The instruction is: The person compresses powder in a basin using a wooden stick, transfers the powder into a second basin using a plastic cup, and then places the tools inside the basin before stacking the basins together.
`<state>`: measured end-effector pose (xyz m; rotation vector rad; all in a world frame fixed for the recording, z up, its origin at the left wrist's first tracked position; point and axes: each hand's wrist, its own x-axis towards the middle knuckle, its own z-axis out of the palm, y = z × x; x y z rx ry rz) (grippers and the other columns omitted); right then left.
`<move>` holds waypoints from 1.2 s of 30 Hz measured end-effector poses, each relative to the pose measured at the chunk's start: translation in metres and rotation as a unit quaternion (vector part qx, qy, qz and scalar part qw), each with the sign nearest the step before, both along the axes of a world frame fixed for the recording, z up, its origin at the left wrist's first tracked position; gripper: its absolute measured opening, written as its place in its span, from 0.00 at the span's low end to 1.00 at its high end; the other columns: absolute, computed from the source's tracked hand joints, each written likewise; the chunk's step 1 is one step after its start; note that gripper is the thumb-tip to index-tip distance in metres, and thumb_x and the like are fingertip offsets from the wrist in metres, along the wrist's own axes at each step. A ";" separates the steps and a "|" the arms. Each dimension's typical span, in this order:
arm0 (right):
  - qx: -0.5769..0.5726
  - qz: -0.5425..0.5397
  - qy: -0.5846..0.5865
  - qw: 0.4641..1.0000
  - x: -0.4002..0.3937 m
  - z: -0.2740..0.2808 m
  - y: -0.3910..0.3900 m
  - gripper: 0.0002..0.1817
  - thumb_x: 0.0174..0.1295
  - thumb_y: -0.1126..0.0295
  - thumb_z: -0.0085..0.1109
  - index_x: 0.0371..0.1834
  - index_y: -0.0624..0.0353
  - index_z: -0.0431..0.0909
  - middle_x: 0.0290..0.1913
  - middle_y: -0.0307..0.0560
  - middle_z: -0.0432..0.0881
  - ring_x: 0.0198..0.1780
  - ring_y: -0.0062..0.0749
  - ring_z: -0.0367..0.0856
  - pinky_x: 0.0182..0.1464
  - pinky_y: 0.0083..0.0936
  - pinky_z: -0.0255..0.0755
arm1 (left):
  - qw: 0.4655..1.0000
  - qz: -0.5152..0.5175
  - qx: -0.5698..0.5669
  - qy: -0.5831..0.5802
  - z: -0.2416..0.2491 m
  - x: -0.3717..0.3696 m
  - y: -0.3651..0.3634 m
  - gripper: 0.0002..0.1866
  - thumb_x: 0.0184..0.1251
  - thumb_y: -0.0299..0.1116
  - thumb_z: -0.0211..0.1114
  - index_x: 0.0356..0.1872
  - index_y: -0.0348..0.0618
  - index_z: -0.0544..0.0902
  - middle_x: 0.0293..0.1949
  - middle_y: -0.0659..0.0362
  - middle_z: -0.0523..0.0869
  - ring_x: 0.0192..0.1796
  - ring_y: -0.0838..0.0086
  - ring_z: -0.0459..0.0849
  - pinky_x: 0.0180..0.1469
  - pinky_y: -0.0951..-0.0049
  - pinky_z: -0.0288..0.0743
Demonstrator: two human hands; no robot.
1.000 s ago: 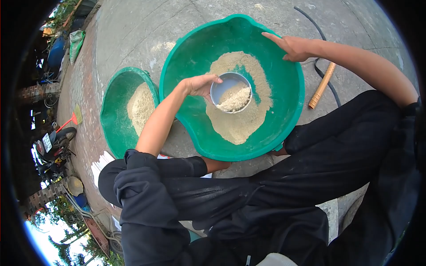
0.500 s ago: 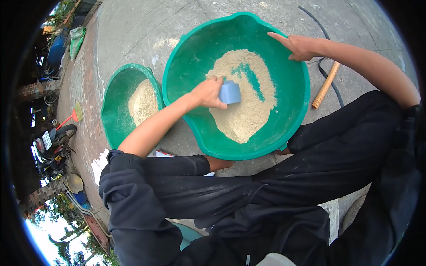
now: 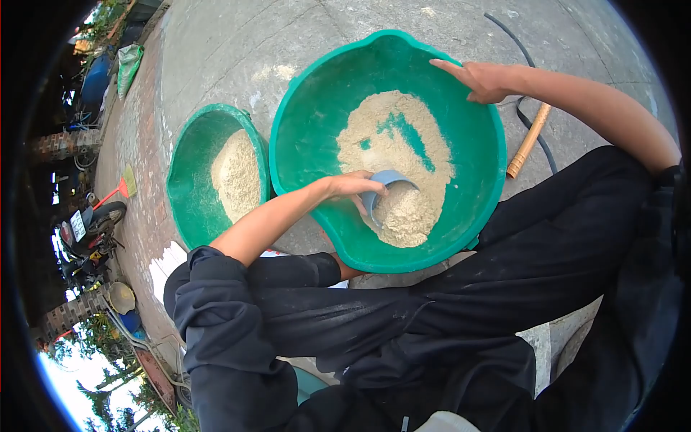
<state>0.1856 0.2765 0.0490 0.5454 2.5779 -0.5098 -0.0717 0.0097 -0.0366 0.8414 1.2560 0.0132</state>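
A large green basin [image 3: 309,129] with a wavy rim stands between my legs. Pale, coarse powder [image 3: 433,189] covers much of its bottom, with bare green streaks showing through. My left hand [image 3: 354,187] is closed around a blue-grey cup [image 3: 389,177], low in the basin near the side closest to me. The cup lies tilted with its mouth in the powder, and powder is heaped at its opening. On the basin's far right rim my right hand [image 3: 487,81] is closed, thumb and fingers over the edge, index finger stretched along the inside.
A smaller green basin [image 3: 188,162] holding a pale powder heap [image 3: 237,176] stands at the left, against the large one. A bamboo piece [image 3: 529,140] and a dark hose [image 3: 512,36] lie on the concrete at right. Further left are a broom [image 3: 119,189] and a motorbike [image 3: 83,234].
My left hand has brought the cup toward me and turned it, and powder now sits at its mouth. The large basin has shifted slightly toward me. My right hand stays on the rim.
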 end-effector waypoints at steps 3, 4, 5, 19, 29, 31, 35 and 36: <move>-0.017 0.013 0.032 0.999 -0.002 0.000 0.002 0.55 0.58 0.70 0.63 0.80 0.53 0.29 0.43 0.67 0.82 0.46 0.57 0.83 0.50 0.46 0.75 | 0.974 0.122 -0.091 -0.165 -0.010 -0.007 0.003 0.35 0.65 0.44 0.64 0.66 0.30 0.66 0.63 0.40 0.74 0.61 0.52 0.79 0.58 0.51 0.81; -0.018 0.006 0.020 1.000 -0.003 0.002 0.002 0.55 0.58 0.73 0.63 0.80 0.53 0.30 0.44 0.68 0.82 0.47 0.60 0.82 0.50 0.48 0.75 | 0.975 0.121 -0.090 -0.164 -0.010 -0.009 0.005 0.35 0.65 0.44 0.64 0.66 0.30 0.66 0.63 0.40 0.74 0.61 0.52 0.79 0.58 0.51 0.81; -0.018 -0.001 0.007 1.000 -0.004 0.004 0.001 0.54 0.59 0.76 0.63 0.80 0.53 0.31 0.44 0.68 0.81 0.48 0.62 0.82 0.51 0.50 0.74 | 0.958 0.143 -0.098 -0.227 -0.009 -0.012 0.008 0.36 0.65 0.45 0.63 0.67 0.31 0.64 0.64 0.41 0.73 0.62 0.51 0.78 0.60 0.49 0.78; -0.023 0.003 -0.009 1.000 -0.008 -0.006 0.008 0.58 0.56 0.74 0.63 0.80 0.52 0.26 0.43 0.66 0.83 0.47 0.58 0.83 0.50 0.46 0.75 | 0.928 0.224 0.046 -0.295 0.068 -0.037 0.069 0.46 0.57 0.48 0.62 0.75 0.38 0.57 0.71 0.44 0.67 0.69 0.52 0.71 0.69 0.43 0.64; -0.034 -0.006 -0.021 0.999 -0.012 0.002 0.005 0.57 0.55 0.78 0.64 0.80 0.52 0.29 0.44 0.67 0.82 0.47 0.62 0.82 0.52 0.49 0.74 | 0.911 0.232 0.013 -0.340 0.048 0.001 0.050 0.44 0.58 0.49 0.61 0.75 0.42 0.58 0.70 0.45 0.68 0.69 0.52 0.71 0.68 0.43 0.66; -0.029 0.000 -0.004 1.000 -0.006 -0.005 0.006 0.57 0.55 0.78 0.64 0.80 0.53 0.29 0.44 0.67 0.82 0.47 0.62 0.82 0.52 0.49 0.74 | 0.918 0.211 0.015 -0.337 0.041 -0.004 0.053 0.44 0.61 0.51 0.60 0.74 0.40 0.57 0.68 0.43 0.70 0.66 0.51 0.74 0.64 0.42 0.72; -0.043 0.008 0.013 0.999 -0.006 -0.005 0.009 0.56 0.56 0.77 0.64 0.79 0.54 0.30 0.45 0.68 0.81 0.48 0.63 0.81 0.52 0.49 0.73 | 0.917 0.231 0.015 -0.324 0.060 -0.027 0.053 0.42 0.60 0.48 0.60 0.74 0.37 0.59 0.71 0.45 0.68 0.70 0.54 0.71 0.72 0.47 0.63; -0.041 0.015 0.015 0.999 -0.007 -0.005 0.009 0.56 0.56 0.77 0.64 0.79 0.54 0.30 0.45 0.68 0.81 0.48 0.63 0.81 0.52 0.49 0.73 | 0.923 0.215 0.010 -0.319 0.071 -0.033 0.054 0.42 0.61 0.47 0.60 0.74 0.37 0.59 0.71 0.45 0.69 0.70 0.54 0.71 0.71 0.47 0.64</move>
